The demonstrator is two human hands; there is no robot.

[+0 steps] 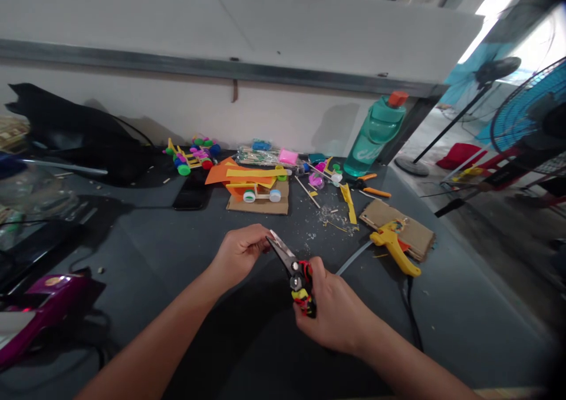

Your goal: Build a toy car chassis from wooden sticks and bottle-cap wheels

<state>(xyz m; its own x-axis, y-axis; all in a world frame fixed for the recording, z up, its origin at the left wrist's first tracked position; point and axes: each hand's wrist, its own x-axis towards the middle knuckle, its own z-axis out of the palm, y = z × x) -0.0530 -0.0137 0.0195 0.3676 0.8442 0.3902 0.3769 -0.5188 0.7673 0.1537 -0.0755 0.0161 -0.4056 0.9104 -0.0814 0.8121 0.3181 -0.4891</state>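
My right hand [329, 305] grips a pair of snips [295, 273] with red, yellow and black handles. Their blades stand apart and point up and to the left. At the blade tips, my left hand [241, 252] is closed in a pinch; whatever it holds is too small or hidden to make out. Beyond my hands, a small toy car [262, 194] with bottle-cap wheels stands on a piece of cardboard [259, 207]. Orange paper sheets [216, 173] and a yellow strip [247, 173] lie behind it.
A yellow glue gun [395, 249] rests by cardboard [415, 232] on the right, its cord trailing down. A teal bottle [374, 137] stands at the back. Other toy cars [183, 164], a phone [190, 196], orange-handled pliers [375, 192] and a purple device [48, 305] lie around.
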